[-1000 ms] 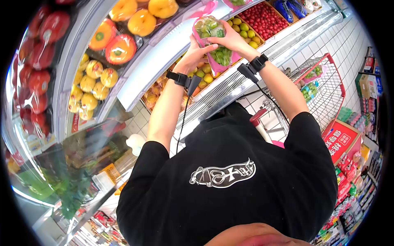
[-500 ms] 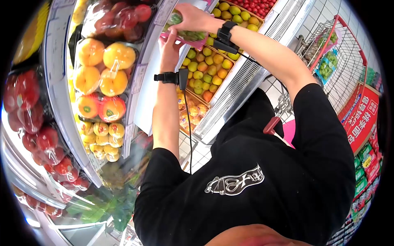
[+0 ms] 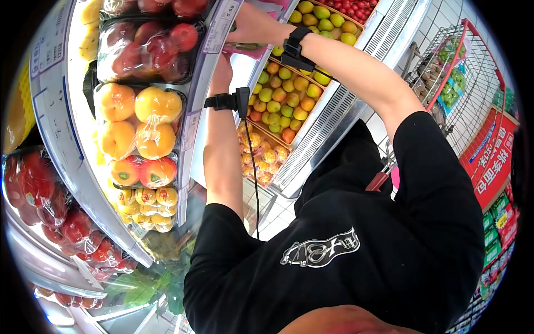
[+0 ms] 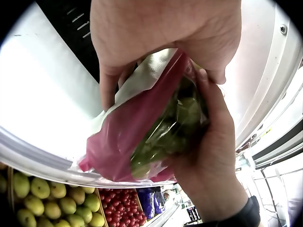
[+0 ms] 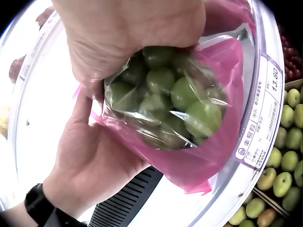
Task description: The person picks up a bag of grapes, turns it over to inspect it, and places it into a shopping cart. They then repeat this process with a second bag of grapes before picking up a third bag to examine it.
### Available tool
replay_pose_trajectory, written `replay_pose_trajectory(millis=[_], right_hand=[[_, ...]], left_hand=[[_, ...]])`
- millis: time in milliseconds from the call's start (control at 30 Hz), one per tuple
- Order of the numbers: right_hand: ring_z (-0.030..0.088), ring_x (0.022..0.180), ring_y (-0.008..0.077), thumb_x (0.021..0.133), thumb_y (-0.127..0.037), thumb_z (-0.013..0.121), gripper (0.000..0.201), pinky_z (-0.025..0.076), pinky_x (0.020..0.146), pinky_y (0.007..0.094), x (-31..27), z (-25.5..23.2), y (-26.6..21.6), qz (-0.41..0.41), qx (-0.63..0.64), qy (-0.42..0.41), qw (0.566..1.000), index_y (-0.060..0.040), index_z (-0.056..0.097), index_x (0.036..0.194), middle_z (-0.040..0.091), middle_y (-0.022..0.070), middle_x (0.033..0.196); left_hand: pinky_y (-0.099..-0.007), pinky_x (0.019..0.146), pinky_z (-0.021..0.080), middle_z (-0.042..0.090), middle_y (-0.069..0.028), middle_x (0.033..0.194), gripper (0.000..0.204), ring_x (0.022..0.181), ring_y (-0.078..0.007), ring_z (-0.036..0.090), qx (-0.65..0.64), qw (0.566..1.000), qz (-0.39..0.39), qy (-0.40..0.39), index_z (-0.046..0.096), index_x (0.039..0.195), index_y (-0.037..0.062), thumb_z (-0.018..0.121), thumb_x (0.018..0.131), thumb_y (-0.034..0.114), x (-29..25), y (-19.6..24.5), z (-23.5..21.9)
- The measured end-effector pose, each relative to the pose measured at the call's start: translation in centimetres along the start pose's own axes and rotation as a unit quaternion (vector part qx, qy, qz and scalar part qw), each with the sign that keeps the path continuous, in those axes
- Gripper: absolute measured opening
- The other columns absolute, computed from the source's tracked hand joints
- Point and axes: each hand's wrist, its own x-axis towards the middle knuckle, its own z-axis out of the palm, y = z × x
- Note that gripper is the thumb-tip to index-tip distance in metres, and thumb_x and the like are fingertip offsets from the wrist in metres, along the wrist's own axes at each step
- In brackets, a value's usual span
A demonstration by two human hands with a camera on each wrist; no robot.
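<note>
A pink and clear bag of round green fruit [image 3: 251, 50] is between both hands over a white shelf, mostly hidden in the head view. In the left wrist view, the left hand [image 4: 165, 28] curls its fingers over the bag [image 4: 125, 130], while the right hand [image 4: 210, 153] holds its fruit-filled side. The right wrist view has the right hand [image 5: 132, 23] gripping the top of the bag [image 5: 203, 163] and the left hand [image 5: 90, 156] supporting it from below, thumb against its edge. In the head view the left hand [image 3: 221, 75] is partly behind the shelf edge, near the right hand [image 3: 256, 26].
Wrapped peaches [image 3: 136, 119] and dark red fruit [image 3: 150, 50] fill the shelf at left. Loose green-yellow fruit [image 3: 283, 94] lies in crates below the arms. A wire cart [image 3: 473, 72] with bagged goods stands at right. A black slatted piece [image 5: 125, 196] lies on the white shelf.
Both hands have moved left with the bag, from over the fruit crates to the white shelf. The view has shifted, bringing more of the wrapped peaches into sight.
</note>
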Motion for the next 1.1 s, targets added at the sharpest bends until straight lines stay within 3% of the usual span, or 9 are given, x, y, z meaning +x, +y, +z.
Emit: replay_pose_trajectory(millis=[133, 233, 400, 500, 700, 733, 833, 867, 1100], right_hand=[[0.057, 0.113, 0.0424, 0.074, -0.026, 0.077, 0.067, 0.047, 0.097, 0.0450, -0.6, -0.6, 0.8, -0.066, -0.140, 0.051, 0.987, -0.0024, 0.052, 0.132, 0.054, 0.0252, 0.128], [0.053, 0.119, 0.0454, 0.075, -0.031, 0.076, 0.075, 0.046, 0.100, 0.0461, -1.1, -0.5, 1.7, 0.035, -0.128, 0.016, 0.991, -0.0050, 0.048, 0.139, 0.046, 0.0268, 0.136], [0.050, 0.121, 0.0463, 0.075, -0.034, 0.076, 0.078, 0.045, 0.100, 0.0473, -1.2, -0.7, 1.7, 0.051, -0.126, 0.003, 0.991, -0.0063, 0.045, 0.141, 0.047, 0.0275, 0.134], [0.050, 0.121, 0.0463, 0.076, -0.036, 0.076, 0.083, 0.044, 0.101, 0.0477, -1.7, -1.0, 1.7, 0.075, -0.144, -0.008, 0.987, -0.0066, 0.040, 0.144, 0.046, 0.0273, 0.135], [0.044, 0.128, 0.0468, 0.080, -0.042, 0.074, 0.092, 0.042, 0.104, 0.0484, -3.0, -1.6, 1.8, 0.102, -0.202, -0.048, 0.973, -0.0083, 0.027, 0.151, 0.035, 0.0270, 0.145], [0.042, 0.129, 0.0469, 0.081, -0.042, 0.073, 0.092, 0.041, 0.104, 0.0486, -3.5, -1.7, 1.8, 0.104, -0.217, -0.055, 0.969, -0.0088, 0.025, 0.152, 0.033, 0.0268, 0.147], [0.040, 0.132, 0.0468, 0.084, -0.039, 0.071, 0.091, 0.041, 0.105, 0.0490, -5.1, -2.1, 1.3, 0.100, -0.262, -0.076, 0.957, -0.0113, 0.020, 0.155, 0.027, 0.0258, 0.152], [0.040, 0.132, 0.0466, 0.085, -0.038, 0.070, 0.091, 0.041, 0.105, 0.0491, -5.3, -2.3, 0.8, 0.096, -0.278, -0.083, 0.952, -0.0122, 0.018, 0.156, 0.026, 0.0254, 0.153], [0.039, 0.132, 0.0474, 0.084, -0.030, 0.071, 0.091, 0.036, 0.110, 0.0487, -7.0, -3.0, -2.7, 0.158, -0.340, -0.096, 0.922, -0.0177, 0.017, 0.157, 0.028, 0.0249, 0.153]], left_hand=[[-0.0364, 0.092, 0.049, 0.057, -0.0037, 0.125, 0.039, 0.108, -0.0144, 0.057, 0.017, 1.000, 0.021, 0.008, 0.053, 0.131, 0.0094, 0.051, 0.103, 0.036, 0.4, 0.6, 0.8], [-0.0355, 0.094, 0.048, 0.054, -0.0041, 0.130, 0.042, 0.112, -0.0155, 0.055, 0.032, 0.999, 0.017, -0.003, 0.049, 0.137, 0.0086, 0.051, 0.104, 0.034, 0.7, 0.7, 0.6], [-0.0347, 0.096, 0.046, 0.053, -0.0038, 0.132, 0.044, 0.116, -0.0156, 0.053, -0.004, 1.000, 0.008, -0.001, 0.046, 0.139, 0.0086, 0.051, 0.103, 0.034, 1.5, -0.3, -0.1], [-0.0344, 0.092, 0.046, 0.055, -0.0028, 0.125, 0.040, 0.108, -0.0141, 0.054, 0.025, 1.000, 0.008, -0.010, 0.051, 0.131, 0.0094, 0.053, 0.102, 0.037, 0.5, 0.7, 1.5], [-0.0353, 0.087, 0.045, 0.051, -0.0013, 0.107, 0.044, 0.091, -0.0121, 0.051, 0.021, 0.995, -0.023, 0.094, 0.038, 0.129, 0.0115, 0.054, 0.101, 0.041, -2.6, 0.9, 4.8], [-0.0376, 0.092, 0.044, 0.051, -0.0033, 0.119, 0.055, 0.103, -0.0137, 0.051, 0.014, 0.998, -0.004, 0.056, 0.025, 0.139, 0.0125, 0.054, 0.101, 0.041, -2.8, 0.9, 5.2], [-0.0289, 0.091, 0.045, 0.056, -0.0088, 0.119, 0.042, 0.107, -0.0148, 0.053, 0.072, 0.994, 0.056, 0.061, 0.051, 0.124, -0.0022, 0.049, 0.105, 0.035, -3.9, 0.9, 6.7], [-0.0295, 0.092, 0.045, 0.053, -0.0124, 0.126, 0.046, 0.109, -0.0165, 0.053, 0.085, 0.985, 0.097, 0.112, 0.042, 0.130, -0.0025, 0.051, 0.104, 0.034, -4.1, 0.5, 7.4], [-0.0327, 0.097, 0.044, 0.049, -0.0201, 0.132, 0.051, 0.116, -0.0245, 0.052, 0.092, 0.991, 0.035, 0.088, 0.030, 0.135, -0.0022, 0.054, 0.102, 0.027, -5.0, -0.2, 6.7]])
